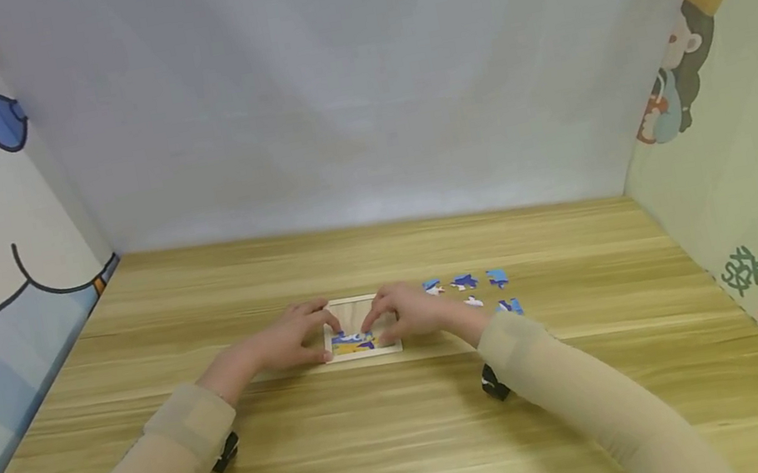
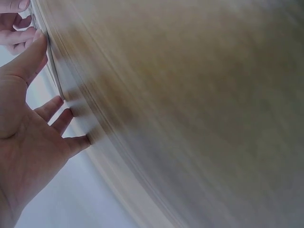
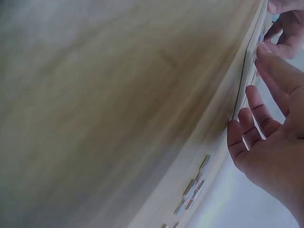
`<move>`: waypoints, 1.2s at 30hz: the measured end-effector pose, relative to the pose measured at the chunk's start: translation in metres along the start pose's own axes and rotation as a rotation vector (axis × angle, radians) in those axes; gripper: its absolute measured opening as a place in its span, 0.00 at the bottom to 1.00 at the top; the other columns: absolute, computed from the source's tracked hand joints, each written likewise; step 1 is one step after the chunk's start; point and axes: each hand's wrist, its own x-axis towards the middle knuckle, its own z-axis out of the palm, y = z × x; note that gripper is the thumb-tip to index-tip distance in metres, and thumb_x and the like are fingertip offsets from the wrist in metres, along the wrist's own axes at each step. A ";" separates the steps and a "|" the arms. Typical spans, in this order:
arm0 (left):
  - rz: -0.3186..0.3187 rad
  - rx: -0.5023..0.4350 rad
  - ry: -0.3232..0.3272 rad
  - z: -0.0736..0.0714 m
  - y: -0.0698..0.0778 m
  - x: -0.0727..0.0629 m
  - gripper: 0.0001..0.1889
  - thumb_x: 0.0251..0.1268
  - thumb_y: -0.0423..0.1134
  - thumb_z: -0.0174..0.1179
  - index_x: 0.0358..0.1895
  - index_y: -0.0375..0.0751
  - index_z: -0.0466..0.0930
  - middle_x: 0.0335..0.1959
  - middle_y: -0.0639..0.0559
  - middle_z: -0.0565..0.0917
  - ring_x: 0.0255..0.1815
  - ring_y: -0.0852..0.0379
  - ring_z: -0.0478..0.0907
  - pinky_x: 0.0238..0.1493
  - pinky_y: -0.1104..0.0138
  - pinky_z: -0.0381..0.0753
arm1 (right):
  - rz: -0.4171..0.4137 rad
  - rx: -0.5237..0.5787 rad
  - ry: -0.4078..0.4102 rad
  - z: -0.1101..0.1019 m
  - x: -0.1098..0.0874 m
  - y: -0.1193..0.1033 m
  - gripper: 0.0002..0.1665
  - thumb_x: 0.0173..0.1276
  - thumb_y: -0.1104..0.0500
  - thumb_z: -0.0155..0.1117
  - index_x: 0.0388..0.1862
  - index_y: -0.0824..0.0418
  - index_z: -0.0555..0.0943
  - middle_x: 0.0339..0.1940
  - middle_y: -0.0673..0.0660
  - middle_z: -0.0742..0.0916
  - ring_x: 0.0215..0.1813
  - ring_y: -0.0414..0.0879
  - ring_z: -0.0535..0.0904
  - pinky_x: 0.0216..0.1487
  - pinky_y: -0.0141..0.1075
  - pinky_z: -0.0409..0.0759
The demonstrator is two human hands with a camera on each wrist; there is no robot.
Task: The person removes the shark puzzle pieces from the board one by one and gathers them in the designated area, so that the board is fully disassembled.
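Note:
A small wooden puzzle tray (image 1: 363, 354) lies on the table, its lower part filled with blue and yellow jigsaw pieces (image 1: 351, 345) and its upper part bare wood. At the tray's left side is my left hand (image 1: 294, 338), its thumb by the lower left corner and its index fingertip at the pieces. The left wrist view shows other fingers of that hand spread, with tips at the table. From the right, my right hand (image 1: 413, 311) reaches over the tray, index fingertip and thumb at the pieces. Whether either hand pinches a piece is too small to tell.
Several loose jigsaw pieces (image 1: 465, 282), blue and white, lie to the right of the tray, close to my right hand. The wooden table (image 1: 387, 455) meets a pale curtain (image 1: 341, 108) at the back. Printed cloths hang on both sides.

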 end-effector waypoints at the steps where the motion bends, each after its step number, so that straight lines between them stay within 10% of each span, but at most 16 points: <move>1: 0.003 0.005 0.002 0.000 -0.001 0.000 0.17 0.62 0.47 0.62 0.53 0.51 0.73 0.72 0.32 0.54 0.70 0.27 0.49 0.65 0.35 0.51 | -0.006 -0.015 0.002 0.000 0.000 -0.001 0.17 0.59 0.56 0.70 0.48 0.54 0.85 0.48 0.55 0.81 0.47 0.47 0.74 0.44 0.34 0.72; 19: -0.002 0.013 -0.008 0.000 -0.001 0.002 0.17 0.62 0.48 0.62 0.52 0.52 0.73 0.72 0.31 0.55 0.70 0.27 0.49 0.65 0.34 0.52 | 0.089 0.092 0.003 0.005 0.004 -0.002 0.14 0.58 0.60 0.69 0.45 0.52 0.85 0.45 0.50 0.83 0.50 0.44 0.73 0.53 0.40 0.71; 36: -0.013 0.008 -0.011 -0.002 0.001 0.001 0.16 0.62 0.47 0.62 0.51 0.52 0.73 0.72 0.33 0.55 0.71 0.29 0.49 0.66 0.36 0.51 | 0.164 0.318 -0.011 0.004 0.007 -0.003 0.07 0.63 0.64 0.65 0.39 0.56 0.83 0.34 0.50 0.87 0.36 0.38 0.80 0.40 0.30 0.78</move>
